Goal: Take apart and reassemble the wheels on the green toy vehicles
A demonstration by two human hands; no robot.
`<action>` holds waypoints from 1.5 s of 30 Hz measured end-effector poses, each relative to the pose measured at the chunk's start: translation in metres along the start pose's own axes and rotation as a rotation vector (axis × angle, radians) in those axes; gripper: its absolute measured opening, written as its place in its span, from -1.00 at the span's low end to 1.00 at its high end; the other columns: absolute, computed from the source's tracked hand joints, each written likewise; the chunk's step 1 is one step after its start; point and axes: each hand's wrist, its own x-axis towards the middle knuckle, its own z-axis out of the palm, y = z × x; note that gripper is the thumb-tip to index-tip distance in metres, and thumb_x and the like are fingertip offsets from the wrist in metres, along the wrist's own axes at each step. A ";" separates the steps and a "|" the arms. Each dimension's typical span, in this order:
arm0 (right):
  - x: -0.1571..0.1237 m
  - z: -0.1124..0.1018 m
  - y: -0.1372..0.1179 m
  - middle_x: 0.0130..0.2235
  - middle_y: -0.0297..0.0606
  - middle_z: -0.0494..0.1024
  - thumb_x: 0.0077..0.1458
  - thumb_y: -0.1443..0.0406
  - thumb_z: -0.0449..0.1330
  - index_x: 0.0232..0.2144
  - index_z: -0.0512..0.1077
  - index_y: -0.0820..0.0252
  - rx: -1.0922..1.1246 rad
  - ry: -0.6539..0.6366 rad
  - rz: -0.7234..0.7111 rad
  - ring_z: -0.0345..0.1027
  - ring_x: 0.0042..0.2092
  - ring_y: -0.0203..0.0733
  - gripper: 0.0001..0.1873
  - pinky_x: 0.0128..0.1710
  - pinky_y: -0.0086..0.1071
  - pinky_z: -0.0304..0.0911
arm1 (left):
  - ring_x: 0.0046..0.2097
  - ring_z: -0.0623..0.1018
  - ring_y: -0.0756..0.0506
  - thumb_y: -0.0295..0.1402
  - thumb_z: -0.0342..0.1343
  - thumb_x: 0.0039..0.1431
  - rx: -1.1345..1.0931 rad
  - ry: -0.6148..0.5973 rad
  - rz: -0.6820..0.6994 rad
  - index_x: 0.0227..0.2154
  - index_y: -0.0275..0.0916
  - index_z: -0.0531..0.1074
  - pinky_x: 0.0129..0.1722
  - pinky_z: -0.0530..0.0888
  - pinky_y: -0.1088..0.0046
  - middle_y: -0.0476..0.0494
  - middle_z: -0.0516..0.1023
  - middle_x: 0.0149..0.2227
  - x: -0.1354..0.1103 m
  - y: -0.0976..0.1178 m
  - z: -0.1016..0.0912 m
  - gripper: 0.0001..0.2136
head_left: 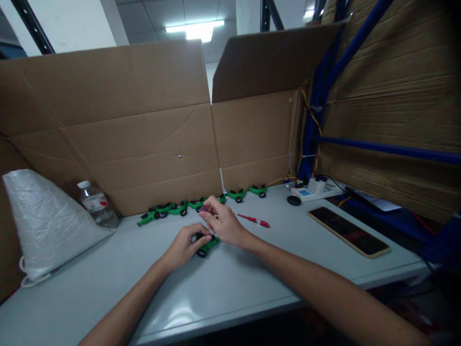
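A green toy car [209,247], the landmark for all places given here, sits at the near-middle part of the white table [259,283]. The left hand [185,246] lies at the car's left side, its grip closed on the car between thumb and fingers. The right hand [221,222] is above and just beyond the car, its grip pinching a small dark piece [203,208] between thumb and forefinger; the piece is too small to identify, and whether the other fingers touch the car cannot be told. Beyond the car, a row of similar green cars [177,209] runs along the foot of the cardboard [144,134], partly hidden by the right hand. To the car's right and slightly beyond lies a red screwdriver [257,221]; farther right are a phone [349,231], a black ring [294,200] and a power strip [311,190]. Well to its left, a bottle [97,204] leans beside a white bag [50,226].
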 end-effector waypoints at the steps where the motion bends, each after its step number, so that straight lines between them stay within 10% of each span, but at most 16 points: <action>1: 0.000 0.000 0.000 -0.39 -0.42 0.39 0.37 0.14 0.14 -0.22 0.33 0.09 0.016 -0.020 0.000 0.29 -0.43 -0.30 -0.83 -0.42 -0.45 0.20 | -0.15 0.57 -0.10 -0.22 0.15 0.39 -0.014 -0.004 -0.001 -0.28 -0.23 0.56 -0.06 0.42 0.43 -0.10 0.64 -0.21 0.000 -0.001 0.000 -0.79; 7: 0.000 0.000 0.000 -0.33 -0.38 0.47 0.43 0.05 0.02 -0.17 0.37 0.12 0.151 -0.124 0.044 0.29 -0.49 -0.35 -0.70 -0.50 -0.47 0.20 | -0.13 0.58 -0.13 -0.17 0.16 0.38 -0.026 0.008 -0.021 -0.26 -0.25 0.57 -0.02 0.44 0.41 -0.12 0.65 -0.21 0.000 -0.004 0.001 -0.76; 21: 0.000 0.006 0.007 -0.29 -0.36 0.45 0.17 -0.01 0.34 -0.26 0.37 0.11 0.215 0.113 0.147 0.25 -0.45 -0.34 -0.63 -0.56 -0.49 0.17 | -0.19 0.59 -0.12 -0.14 0.12 0.40 0.026 0.008 -0.014 -0.28 -0.24 0.56 -0.15 0.48 0.42 -0.13 0.65 -0.25 0.001 0.003 0.002 -0.73; 45: -0.001 0.006 0.000 -0.29 -0.37 0.51 0.27 -0.17 0.15 -0.23 0.37 0.14 0.507 -0.055 0.270 0.11 -0.60 -0.47 -0.50 -0.71 -0.55 0.07 | -0.17 0.60 -0.13 -0.15 0.14 0.39 0.007 0.006 -0.012 -0.24 -0.23 0.59 -0.04 0.47 0.37 -0.13 0.67 -0.19 0.002 0.003 0.005 -0.74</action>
